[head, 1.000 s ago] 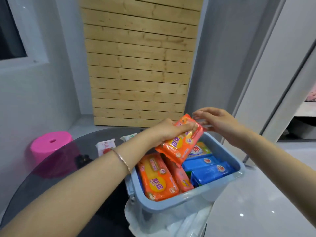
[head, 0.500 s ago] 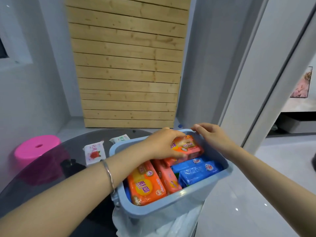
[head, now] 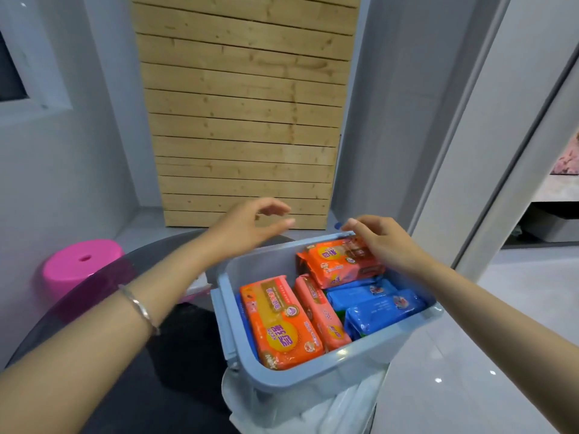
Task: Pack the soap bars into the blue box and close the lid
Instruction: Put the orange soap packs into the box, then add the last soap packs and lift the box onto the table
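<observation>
Reaching over blue box (head: 313, 383) by dark table (head: 175, 355) — left grip (head: 247, 227) wide, right grip (head: 379, 242) unclear.

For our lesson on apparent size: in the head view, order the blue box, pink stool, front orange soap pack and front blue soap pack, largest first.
1. blue box
2. pink stool and front orange soap pack: alike; stool farther, so unranked
3. front blue soap pack

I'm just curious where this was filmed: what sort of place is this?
Probably a room in a home. A pink plastic stool stands beside a dark round table, a wooden slat panel stands against plain grey walls, and a blue box holds household soap packs.
</observation>
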Demonstrator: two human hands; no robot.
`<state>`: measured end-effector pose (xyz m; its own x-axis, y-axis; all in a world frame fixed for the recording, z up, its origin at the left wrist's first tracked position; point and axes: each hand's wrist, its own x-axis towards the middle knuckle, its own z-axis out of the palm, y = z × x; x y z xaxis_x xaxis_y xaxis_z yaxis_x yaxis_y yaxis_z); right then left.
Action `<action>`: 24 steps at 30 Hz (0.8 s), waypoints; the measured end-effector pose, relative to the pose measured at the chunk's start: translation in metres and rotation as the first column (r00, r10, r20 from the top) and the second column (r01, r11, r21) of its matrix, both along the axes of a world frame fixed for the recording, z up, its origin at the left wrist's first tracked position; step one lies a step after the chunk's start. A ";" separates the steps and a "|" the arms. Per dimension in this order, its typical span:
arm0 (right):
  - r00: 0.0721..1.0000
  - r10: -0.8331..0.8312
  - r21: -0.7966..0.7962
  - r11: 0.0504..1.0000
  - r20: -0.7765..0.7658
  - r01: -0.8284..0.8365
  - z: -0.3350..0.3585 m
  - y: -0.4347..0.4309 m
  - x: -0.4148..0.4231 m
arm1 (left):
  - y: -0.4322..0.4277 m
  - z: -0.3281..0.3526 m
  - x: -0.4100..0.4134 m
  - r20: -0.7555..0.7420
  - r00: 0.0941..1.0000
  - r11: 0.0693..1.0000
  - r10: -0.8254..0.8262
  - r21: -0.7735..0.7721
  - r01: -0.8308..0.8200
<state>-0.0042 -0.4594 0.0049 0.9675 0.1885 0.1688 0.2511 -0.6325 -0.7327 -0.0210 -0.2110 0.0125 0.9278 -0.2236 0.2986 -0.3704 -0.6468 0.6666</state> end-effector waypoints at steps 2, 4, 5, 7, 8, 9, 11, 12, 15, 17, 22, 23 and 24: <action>0.999 0.051 0.006 0.999 0.014 -0.051 0.002 0.018 0.003 | 0.038 -0.009 0.005 -0.030 0.993 0.992 0.115 -0.042 -0.117; 0.992 0.111 -0.046 0.993 0.065 -0.109 0.006 0.037 0.004 | 0.073 -0.028 0.011 -0.079 0.965 0.962 0.249 -0.095 -0.256; 0.986 0.145 -0.067 0.988 0.080 -0.140 0.006 0.051 0.006 | 0.090 -0.040 0.014 -0.125 0.936 0.936 0.328 -0.094 -0.340; 0.974 0.206 -0.107 0.975 0.089 -0.196 0.005 0.073 0.011 | 0.115 -0.068 0.015 -0.246 0.850 0.876 0.465 -0.012 -0.482; 0.968 0.239 -0.131 0.965 0.083 -0.227 0.004 0.083 0.014 | 0.123 -0.081 0.017 -0.305 0.803 0.848 0.512 0.028 -0.530; 0.959 0.273 -0.156 0.953 0.073 -0.259 0.001 0.093 0.018 | 0.129 -0.093 0.017 -0.354 0.760 0.824 0.545 0.056 -0.564; 0.940 0.337 -0.180 0.929 0.048 -0.324 -0.004 0.110 0.023 | 0.134 -0.113 0.022 -0.409 0.686 0.781 0.601 0.121 -0.612; 0.933 0.358 -0.180 0.921 0.039 -0.345 -0.005 0.117 0.024 | 0.132 -0.120 0.025 -0.426 0.656 0.764 0.623 0.151 -0.628; 0.924 0.377 -0.173 0.916 0.061 -0.363 -0.011 0.130 0.029 | 0.125 -0.140 0.034 -0.461 0.614 0.739 0.640 0.151 -0.656; 0.925 0.373 -0.173 0.918 0.072 -0.357 -0.014 0.133 0.032 | 0.119 -0.150 0.040 -0.438 0.611 0.731 0.659 0.183 -0.657; 0.926 0.369 -0.149 0.923 0.084 -0.354 -0.013 0.128 0.029 | 0.112 -0.143 0.049 -0.348 0.618 0.709 0.705 0.344 -0.615; 0.929 0.359 -0.131 0.929 0.083 -0.347 -0.011 0.127 0.028 | 0.113 -0.139 0.047 -0.347 0.627 0.716 0.698 0.347 -0.605; 0.935 0.346 -0.111 0.935 0.080 -0.336 -0.009 0.124 0.027 | 0.112 -0.133 0.044 -0.357 0.640 0.733 0.681 0.324 -0.598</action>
<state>0.0228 -0.3351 -0.0038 0.8220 0.5236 0.2241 0.5305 -0.5608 -0.6357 0.0234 -0.0986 -0.1209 0.8715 0.4695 -0.1421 0.4715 -0.7219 0.5065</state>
